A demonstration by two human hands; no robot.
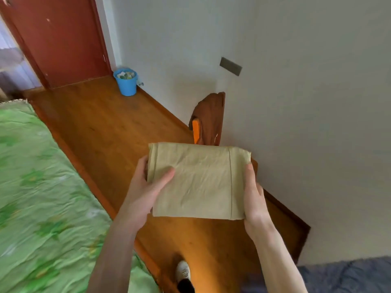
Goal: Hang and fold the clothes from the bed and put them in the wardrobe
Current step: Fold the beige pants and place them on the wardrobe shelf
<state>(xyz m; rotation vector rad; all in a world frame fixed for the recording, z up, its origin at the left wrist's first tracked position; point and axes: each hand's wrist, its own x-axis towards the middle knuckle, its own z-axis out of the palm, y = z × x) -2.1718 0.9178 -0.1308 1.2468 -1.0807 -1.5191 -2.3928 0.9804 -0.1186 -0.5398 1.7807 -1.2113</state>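
Note:
A folded khaki garment (198, 180) is held up in front of me over the wooden floor. My left hand (146, 187) grips its left edge, thumb on top and fingers underneath. My right hand (255, 197) grips its right edge the same way. The bed (42, 197) with a green patterned cover lies at the left. Behind the garment a brown garment on an orange hanger (208, 119) hangs against the white wardrobe front (306, 123).
A blue bucket (126, 82) full of rubbish stands in the far corner by the reddish-brown door (61, 39). A dark plate (230, 66) sits on the white surface. A foot in a white shoe (183, 271) stands on the wooden floor. Blue fabric (349, 275) lies at lower right.

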